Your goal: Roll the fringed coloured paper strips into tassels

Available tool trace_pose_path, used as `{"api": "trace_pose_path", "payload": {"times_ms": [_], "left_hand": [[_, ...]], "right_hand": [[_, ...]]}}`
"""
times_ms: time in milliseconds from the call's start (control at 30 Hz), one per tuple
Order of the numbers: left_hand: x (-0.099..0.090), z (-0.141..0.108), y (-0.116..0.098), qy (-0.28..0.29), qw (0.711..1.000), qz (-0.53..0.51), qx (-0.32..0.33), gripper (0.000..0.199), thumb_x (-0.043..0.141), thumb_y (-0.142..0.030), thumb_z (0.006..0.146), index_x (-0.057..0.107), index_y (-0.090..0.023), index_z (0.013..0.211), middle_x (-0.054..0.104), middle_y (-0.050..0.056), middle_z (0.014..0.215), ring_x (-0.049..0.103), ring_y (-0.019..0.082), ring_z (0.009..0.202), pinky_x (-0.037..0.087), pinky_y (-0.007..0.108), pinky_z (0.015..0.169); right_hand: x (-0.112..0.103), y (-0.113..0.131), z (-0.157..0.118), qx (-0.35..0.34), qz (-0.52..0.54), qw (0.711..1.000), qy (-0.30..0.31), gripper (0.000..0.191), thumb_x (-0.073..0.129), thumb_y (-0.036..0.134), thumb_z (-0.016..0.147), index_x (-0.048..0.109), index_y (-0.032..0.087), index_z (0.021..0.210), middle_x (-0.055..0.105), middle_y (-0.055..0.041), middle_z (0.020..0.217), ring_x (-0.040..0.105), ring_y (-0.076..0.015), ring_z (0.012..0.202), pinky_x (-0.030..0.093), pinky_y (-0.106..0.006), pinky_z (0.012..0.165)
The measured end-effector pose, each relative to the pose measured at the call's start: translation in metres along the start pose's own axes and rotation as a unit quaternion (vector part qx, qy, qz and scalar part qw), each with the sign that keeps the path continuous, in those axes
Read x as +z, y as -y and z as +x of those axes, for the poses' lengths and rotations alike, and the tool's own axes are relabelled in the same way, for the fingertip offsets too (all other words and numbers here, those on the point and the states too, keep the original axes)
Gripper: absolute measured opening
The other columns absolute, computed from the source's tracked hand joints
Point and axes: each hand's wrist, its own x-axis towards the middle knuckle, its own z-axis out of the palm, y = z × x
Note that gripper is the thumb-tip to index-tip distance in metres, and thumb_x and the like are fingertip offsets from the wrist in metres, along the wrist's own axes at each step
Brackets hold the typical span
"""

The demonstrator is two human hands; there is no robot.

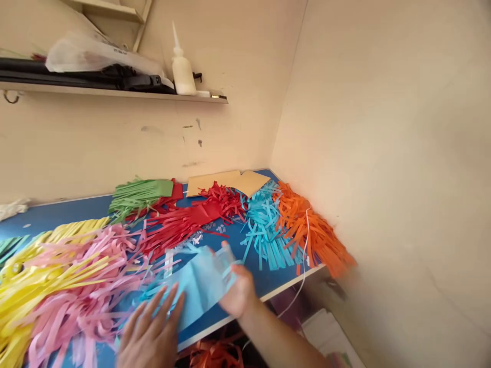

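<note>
A light blue fringed paper piece (197,286) lies at the front of the blue table. My left hand (151,327) rests at the paper's lower left, palm down with its fingers spread. At the paper's right end, my right hand (240,289) grips it between thumb and fingers; part of that hand is behind the paper and slightly blurred. Pink fringed paper (92,286) and yellow fringed paper (42,286) are heaped left of my hands. Red fringed paper (184,222) lies just behind the blue piece.
Turquoise fringes (264,225) and orange fringes (310,230) lie at the table's right end, with a white string (307,245) over the edge. Green fringes (140,194) and tan paper (218,181) are at the back. A shelf (115,94) above holds a white bottle (183,74).
</note>
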Motion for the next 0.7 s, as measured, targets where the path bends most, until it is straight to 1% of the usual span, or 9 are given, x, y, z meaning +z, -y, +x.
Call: {"api": "trace_pose_path", "payload": {"times_ms": [133, 167, 233, 267, 333, 367, 433, 567, 700], "left_hand": [[0.044, 0.021, -0.041, 0.007, 0.997, -0.079, -0.023, 0.047, 0.042, -0.008, 0.077, 0.071, -0.023, 0.11, 0.073, 0.003, 0.12, 0.064, 0.023, 0.116, 0.025, 0.039, 0.116], [0.05, 0.022, -0.045, 0.013, 0.996, -0.087, -0.011, 0.048, 0.042, -0.006, 0.075, 0.072, -0.023, 0.109, 0.074, 0.002, 0.119, 0.065, 0.022, 0.115, 0.024, 0.039, 0.116], [0.054, 0.021, -0.048, 0.031, 0.996, -0.089, 0.01, 0.052, 0.042, -0.005, 0.073, 0.071, -0.023, 0.112, 0.072, 0.003, 0.122, 0.065, 0.023, 0.115, 0.023, 0.041, 0.117], [0.053, 0.021, -0.047, 0.04, 0.995, -0.086, 0.013, 0.052, 0.043, -0.005, 0.073, 0.071, -0.023, 0.113, 0.072, 0.004, 0.123, 0.065, 0.024, 0.115, 0.022, 0.043, 0.117], [0.047, 0.022, -0.045, 0.056, 0.995, -0.083, 0.012, 0.048, 0.044, -0.006, 0.075, 0.071, -0.023, 0.11, 0.072, 0.005, 0.122, 0.066, 0.026, 0.114, 0.021, 0.047, 0.117], [0.043, 0.024, -0.043, 0.063, 0.994, -0.084, 0.01, 0.045, 0.045, -0.007, 0.076, 0.072, -0.024, 0.108, 0.073, 0.005, 0.12, 0.067, 0.026, 0.112, 0.021, 0.048, 0.117], [0.036, 0.027, -0.039, 0.072, 0.994, -0.085, 0.007, 0.041, 0.045, -0.008, 0.078, 0.073, -0.025, 0.104, 0.075, 0.003, 0.117, 0.068, 0.027, 0.11, 0.02, 0.049, 0.117], [0.027, 0.025, -0.026, 0.089, 0.994, -0.064, 0.014, 0.036, 0.044, -0.01, 0.084, 0.071, -0.024, 0.103, 0.077, 0.003, 0.111, 0.068, 0.029, 0.107, 0.017, 0.056, 0.117], [0.017, 0.019, -0.009, 0.098, 0.994, -0.046, 0.029, 0.024, 0.05, -0.018, 0.089, 0.07, -0.025, 0.101, 0.078, 0.002, 0.102, 0.07, 0.028, 0.102, 0.019, 0.058, 0.115]], "right_hand": [[-0.038, 0.108, -0.031, -0.137, -0.129, 0.968, -0.163, 0.066, 0.077, 0.038, 0.065, 0.054, 0.032, 0.127, 0.062, -0.0068, 0.132, 0.056, -0.0285, 0.124, 0.046, -0.049, 0.1], [-0.043, 0.126, -0.042, -0.191, -0.203, 0.93, -0.24, 0.066, 0.078, 0.037, 0.066, 0.053, 0.03, 0.127, 0.064, -0.0085, 0.127, 0.058, -0.0295, 0.122, 0.046, -0.051, 0.1], [-0.045, 0.137, -0.061, -0.321, -0.392, 0.791, -0.342, 0.059, 0.072, 0.041, 0.077, 0.052, 0.029, 0.131, 0.065, -0.0103, 0.124, 0.058, -0.0299, 0.121, 0.043, -0.054, 0.103], [-0.042, 0.129, -0.068, -0.358, -0.502, 0.717, -0.324, 0.055, 0.068, 0.042, 0.083, 0.051, 0.028, 0.133, 0.064, -0.0114, 0.126, 0.058, -0.0298, 0.122, 0.041, -0.054, 0.105], [-0.036, 0.095, -0.074, -0.318, -0.717, 0.607, -0.128, 0.053, 0.065, 0.045, 0.087, 0.053, 0.028, 0.135, 0.063, -0.0128, 0.13, 0.057, -0.0302, 0.123, 0.037, -0.053, 0.11], [-0.034, 0.074, -0.073, -0.245, -0.786, 0.567, 0.02, 0.061, 0.067, 0.051, 0.085, 0.05, 0.028, 0.139, 0.061, -0.0124, 0.133, 0.056, -0.0304, 0.125, 0.033, -0.053, 0.113], [-0.033, 0.04, -0.063, -0.145, -0.832, 0.502, 0.187, 0.079, 0.066, 0.06, 0.084, 0.039, 0.023, 0.148, 0.054, -0.0144, 0.142, 0.051, -0.0295, 0.131, 0.025, -0.053, 0.118], [-0.049, 0.029, -0.038, -0.093, -0.849, 0.466, 0.232, 0.088, 0.065, 0.063, 0.083, 0.032, 0.015, 0.15, 0.047, -0.0171, 0.148, 0.044, -0.0259, 0.138, 0.021, -0.049, 0.119], [-0.069, 0.047, -0.03, -0.122, -0.863, 0.435, 0.228, 0.053, 0.063, 0.036, 0.088, 0.051, 0.016, 0.136, 0.053, -0.0144, 0.144, 0.046, -0.0236, 0.136, 0.027, -0.046, 0.114]]}}
